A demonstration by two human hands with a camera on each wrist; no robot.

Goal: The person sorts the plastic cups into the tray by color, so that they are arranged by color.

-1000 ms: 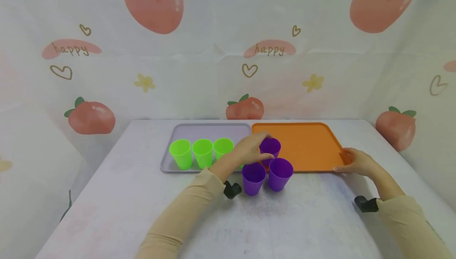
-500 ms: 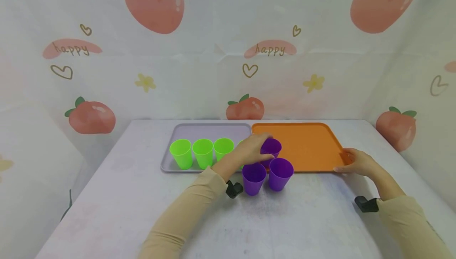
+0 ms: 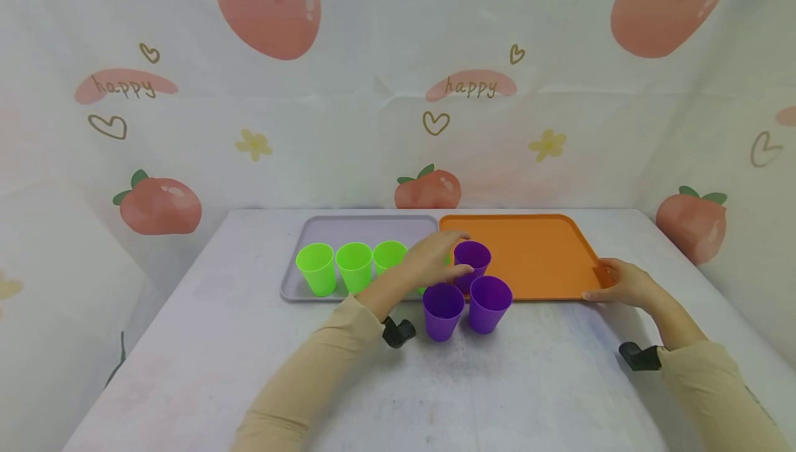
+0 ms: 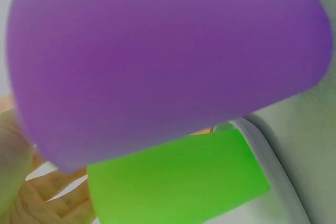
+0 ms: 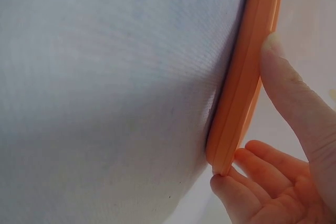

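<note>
My left hand [image 3: 429, 260] is beside a purple cup [image 3: 474, 258] at the left end of the orange tray [image 3: 528, 255], thumb and fingers spread apart near its rim. Two more purple cups, one left [image 3: 442, 314] and one right [image 3: 489, 305], stand upright on the table before the trays. Close to the camera in the left wrist view, a purple cup [image 4: 168, 61] covers much of the scene, with a green cup [image 4: 173, 177] below it. My right hand [image 3: 628, 285] holds the orange tray's front right corner; its thumb [image 5: 283, 69] lies along the edge, fingers around the corner.
A grey tray [image 3: 367, 225] adjoins the orange one on the left. Along its front stand green cups [image 3: 316, 269], several in a row, the rightmost mostly hidden behind my left hand. A printed cloth [image 3: 348, 134] hangs behind the table [image 3: 199, 355].
My left hand was around the purple cup on the orange tray; it has drawn slightly left with its fingers apart. That cup stays about where it was. The right hand has not moved.
</note>
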